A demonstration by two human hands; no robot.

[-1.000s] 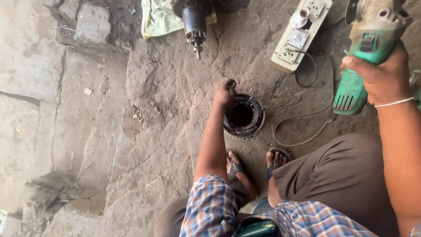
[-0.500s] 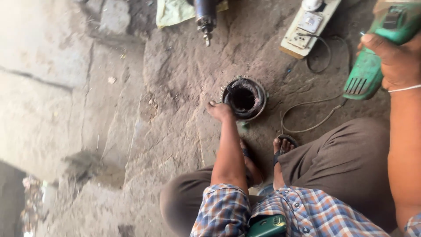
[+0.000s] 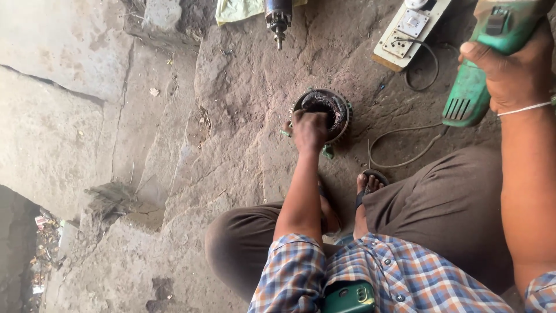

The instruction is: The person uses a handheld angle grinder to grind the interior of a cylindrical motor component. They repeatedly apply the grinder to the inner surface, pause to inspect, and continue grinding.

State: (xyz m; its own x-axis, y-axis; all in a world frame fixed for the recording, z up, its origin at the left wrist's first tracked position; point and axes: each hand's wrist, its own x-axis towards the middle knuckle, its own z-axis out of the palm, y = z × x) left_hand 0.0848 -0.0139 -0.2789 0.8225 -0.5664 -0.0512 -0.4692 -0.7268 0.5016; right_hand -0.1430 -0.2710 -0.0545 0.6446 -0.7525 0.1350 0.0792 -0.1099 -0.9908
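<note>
My left hand (image 3: pixel 309 130) grips the near rim of a round metal motor stator (image 3: pixel 329 104) that sits on the dirty stone floor, its dark winding showing inside. My right hand (image 3: pixel 517 69) is raised at the upper right and closed around the body of a green angle grinder (image 3: pixel 485 64). The grinder hangs well to the right of the stator, not touching it. Its grey cord (image 3: pixel 399 152) loops across the floor between them.
A white switch board (image 3: pixel 408 30) with a black cable lies at the top, beside a dark motor rotor with shaft (image 3: pixel 278 17) on a yellow cloth (image 3: pixel 240 10). My sandalled feet (image 3: pixel 368 184) and bent knees are just below the stator. A green phone (image 3: pixel 349 297) sits in my shirt pocket.
My left hand has gone from resting on the ground beside the stator to gripping its near rim. The grinder stays raised in my right hand. My view has shifted left.
</note>
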